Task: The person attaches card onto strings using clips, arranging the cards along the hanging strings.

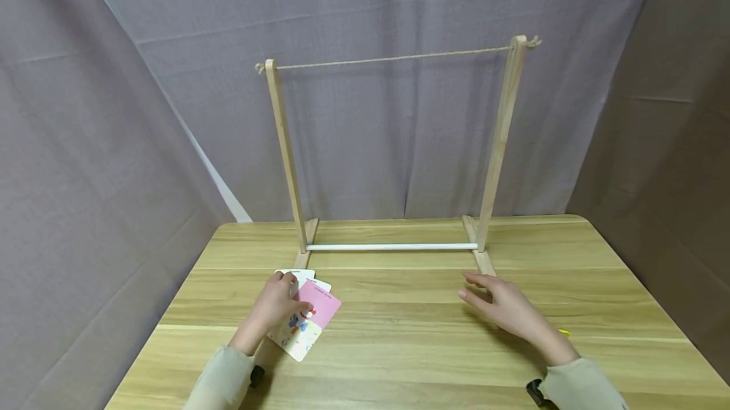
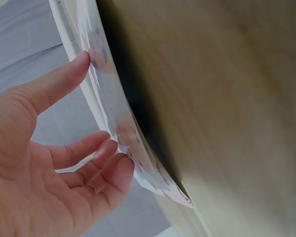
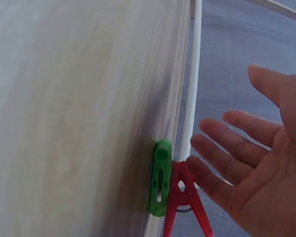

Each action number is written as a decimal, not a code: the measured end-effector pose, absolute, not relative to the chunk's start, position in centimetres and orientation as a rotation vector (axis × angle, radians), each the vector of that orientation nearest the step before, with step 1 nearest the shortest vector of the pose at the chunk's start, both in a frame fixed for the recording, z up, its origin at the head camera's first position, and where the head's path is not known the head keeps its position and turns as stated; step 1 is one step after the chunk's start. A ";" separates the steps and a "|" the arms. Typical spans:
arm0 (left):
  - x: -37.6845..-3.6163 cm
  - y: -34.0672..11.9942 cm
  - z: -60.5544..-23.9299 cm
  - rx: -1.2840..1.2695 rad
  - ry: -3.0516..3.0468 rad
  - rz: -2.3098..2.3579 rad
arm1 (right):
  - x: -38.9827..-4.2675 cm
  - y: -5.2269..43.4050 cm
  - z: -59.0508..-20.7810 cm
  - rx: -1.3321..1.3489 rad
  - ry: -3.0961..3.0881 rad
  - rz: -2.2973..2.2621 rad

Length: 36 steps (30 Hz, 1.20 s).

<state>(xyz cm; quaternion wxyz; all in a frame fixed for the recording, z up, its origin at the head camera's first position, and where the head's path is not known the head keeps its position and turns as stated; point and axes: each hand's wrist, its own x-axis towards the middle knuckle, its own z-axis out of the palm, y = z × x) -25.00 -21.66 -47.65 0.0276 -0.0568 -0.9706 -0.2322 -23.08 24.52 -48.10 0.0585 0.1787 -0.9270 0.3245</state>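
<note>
Several overlapping picture cards lie at the left of the wooden table, the uppermost a pink and cream card point(image 1: 325, 299) with small cartoon figures. My left hand point(image 1: 276, 302) rests on them, its thumb on the pink part and its other fingertips farther left. In the left wrist view the thumb and fingertips touch the face of the cards point(image 2: 106, 84), spread well apart. My right hand point(image 1: 504, 305) hovers over the right side with loosely bent fingers, holding nothing. Below it, the right wrist view shows a green clothespin point(image 3: 161, 180) and a red clothespin point(image 3: 180, 197).
A wooden frame with two posts point(image 1: 498, 144) stands at the back of the table, a twine line point(image 1: 393, 57) tied between their tops. A white rod point(image 1: 393, 247) joins the posts low down. Something yellow point(image 1: 563, 333) shows beside the right wrist. Grey curtains point(image 1: 365, 144) surround the table.
</note>
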 end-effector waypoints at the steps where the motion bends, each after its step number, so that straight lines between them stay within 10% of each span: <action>1: -25.0 -21.7 -47.7 -0.176 -2.997 -0.719 | -23.1 24.5 -48.1 0.541 -2.812 0.981; 36: -25.9 -23.1 -47.8 -0.079 -2.960 -1.017 | -23.3 23.7 -48.0 0.574 -2.863 1.043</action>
